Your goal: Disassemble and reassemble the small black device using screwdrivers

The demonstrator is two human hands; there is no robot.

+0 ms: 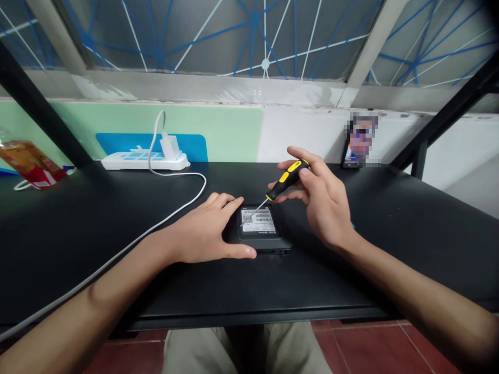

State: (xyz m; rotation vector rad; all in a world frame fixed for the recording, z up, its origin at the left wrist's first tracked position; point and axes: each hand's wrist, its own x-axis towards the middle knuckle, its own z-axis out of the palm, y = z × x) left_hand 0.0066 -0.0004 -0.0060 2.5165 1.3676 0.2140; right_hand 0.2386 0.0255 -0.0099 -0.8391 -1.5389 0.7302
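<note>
Black device [280, 242] lies flat on black worktop [351, 270], roughly mid-view, labelled face up, between the two hands. White printed label [260, 222] covers much of its raised middle part. Left hand [205, 228] is palm down at the device's left side, grip spread wide: fingers reach to the far left corner, thumb points right along the near edge, steadying it rather than closing round it. Right hand [325, 202] is above and right of the device, grip closed on the black-and-yellow handle of screwdriver [289, 179], thumb on the near side of the handle, some fingers loosely extended. Screwdriver tilts, handle up and right, thin metal shaft crossing over the label down and left; tip is at the device's face by the label's left edge, exact contact too small to tell. Behind, against the wall: white power strip [144, 162] with white plug adapter [170, 147] standing in its right end, blue panel [198, 148] behind it. White cable [171, 214] runs from the adapter, loops on the worktop, then goes down left past the left forearm. Far left, bottle [33, 162] with red-orange wrap, tilted. Back right, phone [353, 148] stands upright near the wall, screen partly pixelated. Person's legs [241, 353] in light trousers show below the worktop edge, over red floor tiles [130, 358].
</note>
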